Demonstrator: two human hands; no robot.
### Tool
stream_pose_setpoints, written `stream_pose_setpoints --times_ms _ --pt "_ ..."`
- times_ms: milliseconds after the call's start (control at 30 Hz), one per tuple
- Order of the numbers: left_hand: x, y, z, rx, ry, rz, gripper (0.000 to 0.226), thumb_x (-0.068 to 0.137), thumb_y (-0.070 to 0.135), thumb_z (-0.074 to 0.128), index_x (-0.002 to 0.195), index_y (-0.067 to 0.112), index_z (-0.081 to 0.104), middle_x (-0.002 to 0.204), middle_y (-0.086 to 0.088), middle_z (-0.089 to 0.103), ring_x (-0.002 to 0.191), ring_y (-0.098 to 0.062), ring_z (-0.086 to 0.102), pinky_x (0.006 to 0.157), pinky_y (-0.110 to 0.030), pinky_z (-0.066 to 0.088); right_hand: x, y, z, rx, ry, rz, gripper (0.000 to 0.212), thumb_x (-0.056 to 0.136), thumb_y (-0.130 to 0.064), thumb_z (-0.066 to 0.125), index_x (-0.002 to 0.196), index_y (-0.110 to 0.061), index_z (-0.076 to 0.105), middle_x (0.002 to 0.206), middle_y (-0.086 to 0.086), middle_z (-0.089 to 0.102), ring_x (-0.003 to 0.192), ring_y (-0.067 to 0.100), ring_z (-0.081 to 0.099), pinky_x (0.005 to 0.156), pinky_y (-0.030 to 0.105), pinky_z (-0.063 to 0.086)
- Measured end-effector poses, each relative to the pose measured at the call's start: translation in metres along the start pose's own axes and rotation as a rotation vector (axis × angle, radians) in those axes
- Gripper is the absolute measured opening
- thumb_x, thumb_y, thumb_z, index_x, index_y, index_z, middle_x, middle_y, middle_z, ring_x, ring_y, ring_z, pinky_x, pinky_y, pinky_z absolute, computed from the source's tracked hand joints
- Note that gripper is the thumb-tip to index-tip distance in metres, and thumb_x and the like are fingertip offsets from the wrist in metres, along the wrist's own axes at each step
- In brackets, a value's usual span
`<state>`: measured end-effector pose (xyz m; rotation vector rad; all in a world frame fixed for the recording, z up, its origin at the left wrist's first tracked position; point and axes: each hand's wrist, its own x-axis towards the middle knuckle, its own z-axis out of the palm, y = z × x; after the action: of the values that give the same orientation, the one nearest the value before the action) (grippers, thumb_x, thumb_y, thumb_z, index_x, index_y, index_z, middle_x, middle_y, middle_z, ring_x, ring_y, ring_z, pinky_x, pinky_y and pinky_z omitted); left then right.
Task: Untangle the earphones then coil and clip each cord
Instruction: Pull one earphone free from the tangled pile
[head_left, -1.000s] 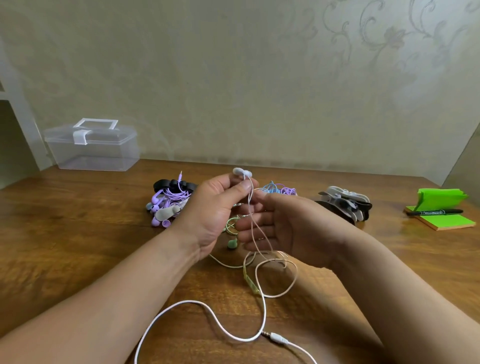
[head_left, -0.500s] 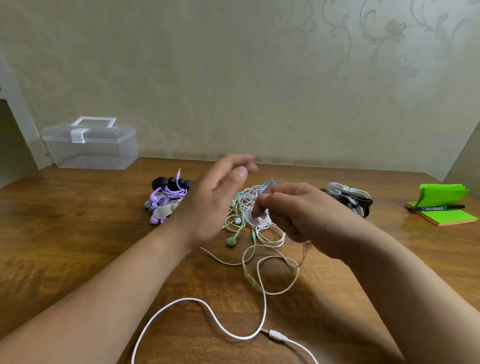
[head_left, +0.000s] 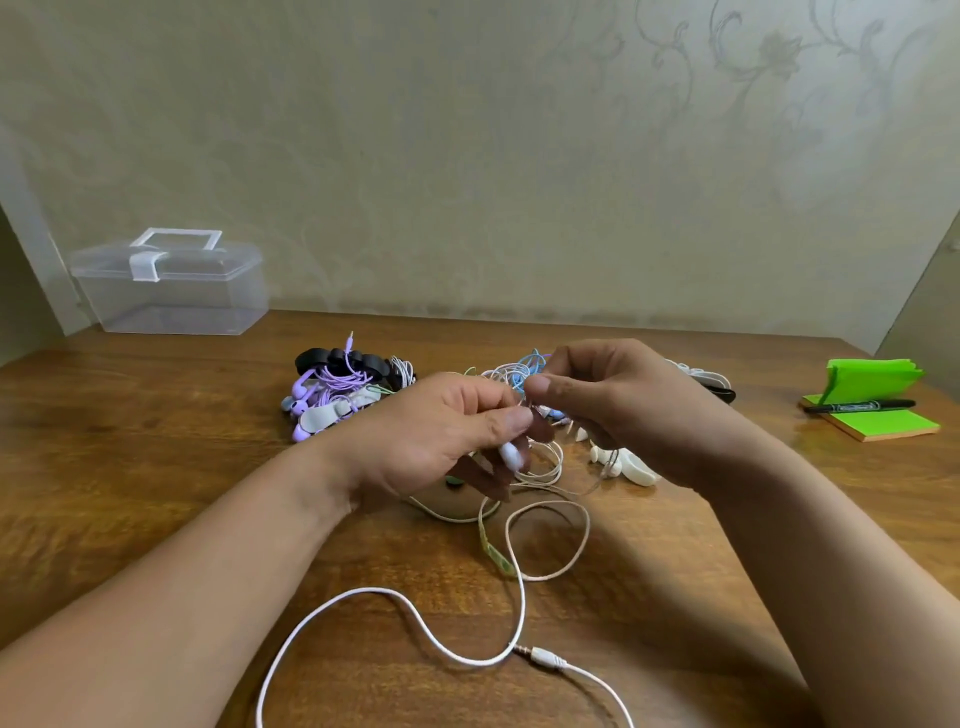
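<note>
Two bare hands meet over the middle of a wooden table (head_left: 156, 467), with one container far back on the left: a clear plastic box (head_left: 171, 299), lid down and white latch closed, its walls showing nothing I can make out inside. To its right lies a bundle of purple earphones (head_left: 324, 387) wrapped in a grey clip, touching a row of black clips (head_left: 343, 358) behind it. The left hand (head_left: 441, 436) has its fingers curled and grasps a white earbud (head_left: 511, 454) under the thumb. Just beside it, the right hand (head_left: 613, 410) pinches a thin strand of the tangle of cords (head_left: 519, 370), white, blue and green, which lies on the table between and behind the hands. From the tangle a white cord (head_left: 363, 595) loops toward the viewer, ending in a jack plug (head_left: 545, 660). Pale clips (head_left: 634, 470) sit under the right wrist. At the far right, a black marker (head_left: 857, 406) rests on a green sticky-note pad (head_left: 883, 428).
</note>
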<state>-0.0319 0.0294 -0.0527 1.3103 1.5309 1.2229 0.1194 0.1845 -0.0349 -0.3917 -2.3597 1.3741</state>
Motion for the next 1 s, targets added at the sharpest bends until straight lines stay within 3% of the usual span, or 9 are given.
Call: stream_pose_setpoints --times_ms 100,267,333,400,600,733,867,1000 --pt "0.001 -0.002 0.003 -0.131 0.01 -0.01 0.04 0.109 0.021 0.044 0.121 -0.012 0.063 0.1 -0.017 0.07 0.094 -0.028 0.068 0.087 -0.038 0.059 -0.001 -0.001 -0.002 0.019 0.006 -0.05 0.021 0.098 -0.024 0.071 0.084 -0.008 0.069 0.062 -0.008 0.063 0.05 -0.001 0.05 0.05 0.012 0.037" --pt "0.001 -0.003 0.006 -0.362 -0.041 -0.019 0.052 0.101 0.024 0.053 0.125 -0.022 0.051 0.095 -0.023 0.06 0.098 -0.03 0.063 0.109 -0.063 0.044 -0.002 -0.003 -0.002 0.046 0.003 -0.098 0.02 0.099 -0.02 0.07 0.084 -0.006 0.07 0.072 0.006 0.071 0.054 0.0 0.055 0.052 0.009 0.039" --pt "0.001 -0.002 0.006 -0.355 -0.026 -0.033 0.053 0.097 0.024 0.057 0.131 -0.017 0.055 0.109 -0.03 0.066 0.108 -0.035 0.063 0.106 -0.059 0.049 -0.001 -0.003 -0.002 0.064 0.021 -0.103 0.018 0.098 -0.019 0.07 0.085 -0.007 0.071 0.072 0.003 0.072 0.054 0.0 0.056 0.052 0.009 0.039" --pt "0.002 -0.002 0.007 -0.361 -0.009 -0.046 0.047 0.098 0.022 0.058 0.13 -0.012 0.061 0.114 -0.026 0.07 0.111 -0.034 0.065 0.103 -0.054 0.052 0.0 -0.002 -0.002 0.086 0.047 -0.107 0.016 0.098 -0.018 0.07 0.085 -0.008 0.071 0.067 -0.003 0.07 0.051 -0.001 0.056 0.051 0.009 0.039" --pt "0.002 -0.004 0.005 -0.399 0.011 -0.097 0.031 0.091 0.024 0.066 0.113 0.005 0.078 0.095 -0.014 0.063 0.106 -0.027 0.067 0.098 -0.055 0.056 0.003 0.003 -0.002 0.071 0.098 -0.141 0.016 0.096 -0.022 0.073 0.089 -0.008 0.073 0.07 -0.008 0.07 0.054 -0.001 0.056 0.052 0.01 0.04" --pt "0.002 -0.003 0.005 -0.452 0.016 -0.086 0.031 0.089 0.014 0.065 0.115 -0.002 0.075 0.097 -0.016 0.07 0.092 -0.024 0.072 0.084 -0.039 0.064 0.004 0.005 -0.002 0.087 0.105 -0.129 0.015 0.097 -0.019 0.072 0.091 -0.005 0.073 0.071 -0.011 0.07 0.054 -0.001 0.057 0.052 0.01 0.04" --pt "0.002 -0.004 0.005 -0.417 0.016 -0.066 0.034 0.091 0.009 0.064 0.122 -0.003 0.071 0.108 -0.024 0.071 0.093 -0.025 0.071 0.084 -0.037 0.064 0.005 0.007 -0.003 0.089 0.117 -0.112 0.015 0.097 -0.017 0.071 0.092 -0.004 0.073 0.073 -0.011 0.071 0.054 -0.002 0.058 0.052 0.009 0.041" --pt "-0.001 -0.003 0.005 -0.323 0.001 -0.067 0.026 0.094 0.014 0.064 0.114 0.004 0.076 0.108 -0.022 0.074 0.086 -0.022 0.073 0.074 -0.033 0.064 0.005 0.009 -0.003 0.07 0.105 -0.112 0.018 0.097 -0.019 0.071 0.094 -0.001 0.073 0.07 -0.012 0.068 0.054 -0.002 0.055 0.052 0.011 0.041"
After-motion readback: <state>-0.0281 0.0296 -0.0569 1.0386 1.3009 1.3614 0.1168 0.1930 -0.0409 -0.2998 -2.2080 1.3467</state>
